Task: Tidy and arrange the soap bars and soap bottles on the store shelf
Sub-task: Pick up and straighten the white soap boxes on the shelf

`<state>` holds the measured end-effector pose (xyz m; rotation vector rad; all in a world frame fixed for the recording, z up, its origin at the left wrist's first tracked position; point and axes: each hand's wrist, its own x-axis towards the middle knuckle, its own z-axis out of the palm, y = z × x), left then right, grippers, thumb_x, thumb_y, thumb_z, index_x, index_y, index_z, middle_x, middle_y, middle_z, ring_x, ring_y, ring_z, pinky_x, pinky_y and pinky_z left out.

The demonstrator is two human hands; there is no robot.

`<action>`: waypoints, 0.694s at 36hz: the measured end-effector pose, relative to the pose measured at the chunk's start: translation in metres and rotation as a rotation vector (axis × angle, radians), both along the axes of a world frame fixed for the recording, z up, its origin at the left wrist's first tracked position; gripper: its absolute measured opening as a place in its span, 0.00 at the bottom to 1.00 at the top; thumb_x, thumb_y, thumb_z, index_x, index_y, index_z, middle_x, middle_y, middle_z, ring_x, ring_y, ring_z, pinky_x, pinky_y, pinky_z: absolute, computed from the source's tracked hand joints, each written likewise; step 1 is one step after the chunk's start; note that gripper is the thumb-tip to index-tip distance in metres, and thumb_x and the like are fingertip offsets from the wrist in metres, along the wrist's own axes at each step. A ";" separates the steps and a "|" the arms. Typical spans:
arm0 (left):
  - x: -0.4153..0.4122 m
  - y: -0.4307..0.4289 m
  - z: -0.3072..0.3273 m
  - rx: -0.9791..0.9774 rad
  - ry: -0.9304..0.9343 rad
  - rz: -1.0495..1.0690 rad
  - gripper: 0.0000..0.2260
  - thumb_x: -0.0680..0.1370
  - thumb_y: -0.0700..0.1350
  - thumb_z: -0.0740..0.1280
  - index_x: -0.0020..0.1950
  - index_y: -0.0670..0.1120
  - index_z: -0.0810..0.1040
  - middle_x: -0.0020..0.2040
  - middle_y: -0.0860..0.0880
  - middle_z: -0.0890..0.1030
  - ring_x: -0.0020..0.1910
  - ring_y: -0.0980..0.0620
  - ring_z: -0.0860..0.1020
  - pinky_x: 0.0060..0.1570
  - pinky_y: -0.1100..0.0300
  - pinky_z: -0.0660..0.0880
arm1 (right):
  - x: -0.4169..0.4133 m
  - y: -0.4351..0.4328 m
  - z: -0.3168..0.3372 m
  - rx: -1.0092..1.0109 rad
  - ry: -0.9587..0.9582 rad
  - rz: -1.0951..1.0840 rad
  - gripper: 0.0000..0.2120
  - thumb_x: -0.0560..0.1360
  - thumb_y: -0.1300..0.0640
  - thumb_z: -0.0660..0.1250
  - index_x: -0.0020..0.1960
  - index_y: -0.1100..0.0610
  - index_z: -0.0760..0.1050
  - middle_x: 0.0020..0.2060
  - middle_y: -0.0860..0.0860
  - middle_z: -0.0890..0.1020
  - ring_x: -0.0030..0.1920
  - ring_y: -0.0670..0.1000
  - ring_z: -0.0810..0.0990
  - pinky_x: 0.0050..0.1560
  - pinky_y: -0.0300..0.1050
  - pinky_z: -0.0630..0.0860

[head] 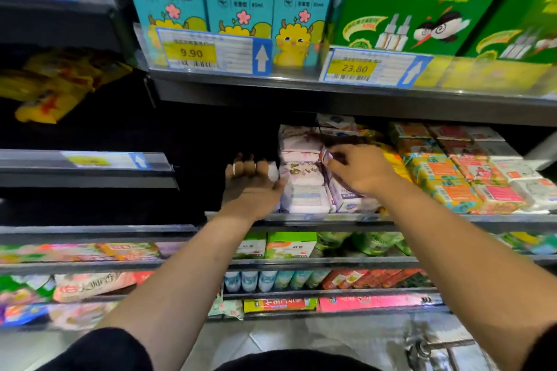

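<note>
Currently, left hand [251, 187]: curled on glossy lilac soap packs [301, 190], left side.
Right hand [358, 170]: pinching purple carton [343, 193] top.
Right neighbours: orange-green wrapped bars [446, 181], stacked flat.

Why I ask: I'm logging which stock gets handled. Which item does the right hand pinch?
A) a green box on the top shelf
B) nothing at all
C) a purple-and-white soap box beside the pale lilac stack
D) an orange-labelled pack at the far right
C: the right hand pinches the top end of the purple-and-white soap box, which stands just right of the pale lilac stack.
</note>
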<state>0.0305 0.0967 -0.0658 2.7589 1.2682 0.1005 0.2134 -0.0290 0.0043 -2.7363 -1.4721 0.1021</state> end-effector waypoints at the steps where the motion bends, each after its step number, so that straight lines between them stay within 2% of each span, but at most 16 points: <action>1: -0.001 0.001 -0.003 -0.008 -0.042 -0.002 0.21 0.80 0.66 0.51 0.54 0.49 0.63 0.53 0.47 0.63 0.61 0.47 0.65 0.59 0.54 0.59 | 0.001 0.005 0.001 0.000 0.006 -0.002 0.22 0.80 0.36 0.57 0.59 0.51 0.79 0.53 0.58 0.84 0.56 0.62 0.79 0.50 0.50 0.74; 4: -0.002 0.004 -0.011 0.016 -0.063 0.022 0.24 0.77 0.70 0.49 0.57 0.51 0.64 0.58 0.47 0.67 0.64 0.47 0.66 0.62 0.53 0.61 | 0.001 0.019 0.001 -0.054 0.049 -0.010 0.24 0.81 0.37 0.58 0.44 0.57 0.75 0.44 0.59 0.81 0.52 0.63 0.80 0.44 0.49 0.70; 6: -0.001 0.003 -0.010 0.010 -0.091 0.017 0.26 0.77 0.70 0.51 0.62 0.51 0.66 0.61 0.48 0.68 0.65 0.48 0.67 0.61 0.55 0.59 | 0.003 0.028 -0.003 -0.079 0.103 -0.008 0.24 0.80 0.35 0.57 0.41 0.55 0.74 0.41 0.56 0.79 0.53 0.62 0.80 0.46 0.48 0.71; 7: -0.001 0.002 -0.008 0.017 -0.119 0.015 0.26 0.78 0.69 0.54 0.63 0.50 0.67 0.60 0.50 0.69 0.64 0.48 0.68 0.59 0.58 0.59 | 0.005 0.030 -0.005 -0.088 0.130 0.001 0.24 0.80 0.35 0.57 0.45 0.55 0.77 0.44 0.56 0.81 0.56 0.62 0.80 0.49 0.49 0.73; 8: -0.002 0.000 -0.007 0.044 -0.158 0.007 0.24 0.78 0.67 0.59 0.61 0.49 0.69 0.58 0.51 0.71 0.62 0.49 0.70 0.57 0.60 0.60 | 0.007 0.033 -0.009 -0.093 0.159 0.010 0.25 0.80 0.35 0.58 0.55 0.55 0.79 0.50 0.57 0.82 0.58 0.61 0.79 0.54 0.49 0.74; 9: -0.003 0.000 -0.005 0.089 -0.212 -0.004 0.22 0.77 0.66 0.63 0.57 0.49 0.71 0.53 0.51 0.73 0.59 0.48 0.73 0.55 0.61 0.64 | 0.007 0.034 -0.011 -0.099 0.180 0.016 0.26 0.80 0.35 0.58 0.64 0.55 0.78 0.55 0.58 0.82 0.61 0.61 0.78 0.57 0.49 0.74; 10: -0.004 0.000 -0.003 0.126 -0.229 0.000 0.22 0.75 0.67 0.65 0.52 0.49 0.72 0.50 0.50 0.74 0.56 0.47 0.75 0.54 0.59 0.69 | 0.008 0.034 -0.013 -0.095 0.191 0.022 0.27 0.80 0.36 0.58 0.68 0.54 0.75 0.60 0.59 0.81 0.63 0.61 0.76 0.60 0.49 0.72; 11: -0.004 0.001 -0.005 0.128 -0.221 0.012 0.24 0.74 0.70 0.64 0.51 0.49 0.73 0.50 0.48 0.76 0.55 0.46 0.76 0.55 0.56 0.71 | 0.008 0.035 -0.014 -0.080 0.190 0.028 0.27 0.80 0.36 0.59 0.69 0.54 0.75 0.63 0.59 0.80 0.65 0.61 0.75 0.62 0.49 0.70; 14: -0.002 0.007 -0.012 0.074 -0.207 -0.001 0.31 0.74 0.71 0.61 0.65 0.49 0.74 0.63 0.46 0.76 0.65 0.44 0.72 0.63 0.53 0.69 | 0.009 0.035 -0.017 -0.040 0.194 0.068 0.26 0.79 0.37 0.61 0.69 0.52 0.75 0.67 0.58 0.77 0.68 0.61 0.73 0.65 0.49 0.69; 15: -0.002 0.006 -0.009 0.051 -0.190 -0.005 0.32 0.75 0.70 0.60 0.70 0.49 0.71 0.68 0.46 0.74 0.69 0.45 0.69 0.66 0.53 0.67 | 0.009 0.034 -0.016 -0.049 0.184 0.088 0.29 0.77 0.34 0.60 0.70 0.51 0.74 0.68 0.58 0.77 0.69 0.60 0.72 0.66 0.49 0.68; 17: -0.003 0.008 -0.009 0.013 -0.167 -0.009 0.37 0.74 0.72 0.54 0.75 0.49 0.65 0.73 0.47 0.68 0.74 0.45 0.63 0.71 0.53 0.62 | 0.013 0.035 -0.020 -0.012 0.177 0.136 0.43 0.69 0.26 0.52 0.74 0.52 0.70 0.72 0.58 0.72 0.73 0.60 0.68 0.72 0.50 0.65; 19: -0.003 0.007 -0.007 -0.005 -0.145 -0.007 0.39 0.73 0.73 0.50 0.76 0.49 0.63 0.75 0.47 0.66 0.75 0.45 0.61 0.72 0.53 0.61 | 0.020 0.036 -0.027 0.077 0.162 0.156 0.51 0.63 0.26 0.49 0.76 0.56 0.66 0.75 0.59 0.67 0.76 0.60 0.63 0.75 0.52 0.60; 21: -0.003 0.006 -0.006 -0.003 -0.146 0.006 0.37 0.75 0.72 0.53 0.75 0.48 0.66 0.73 0.47 0.69 0.73 0.46 0.65 0.71 0.54 0.63 | 0.019 0.037 -0.024 0.140 0.147 0.163 0.48 0.64 0.29 0.55 0.74 0.59 0.66 0.75 0.59 0.67 0.76 0.60 0.61 0.75 0.54 0.59; 23: -0.001 0.002 -0.001 0.028 -0.166 0.021 0.37 0.73 0.73 0.51 0.69 0.47 0.73 0.65 0.48 0.77 0.68 0.47 0.71 0.65 0.59 0.67 | 0.018 0.041 -0.021 0.147 0.143 0.166 0.40 0.69 0.36 0.68 0.72 0.59 0.66 0.73 0.58 0.68 0.75 0.60 0.62 0.72 0.53 0.58; 25: 0.001 0.006 -0.005 0.045 -0.223 0.002 0.35 0.73 0.73 0.52 0.62 0.48 0.78 0.59 0.48 0.81 0.62 0.47 0.76 0.61 0.56 0.72 | 0.022 0.047 -0.023 0.133 0.144 0.168 0.36 0.70 0.41 0.74 0.70 0.57 0.66 0.72 0.58 0.69 0.73 0.60 0.64 0.70 0.54 0.59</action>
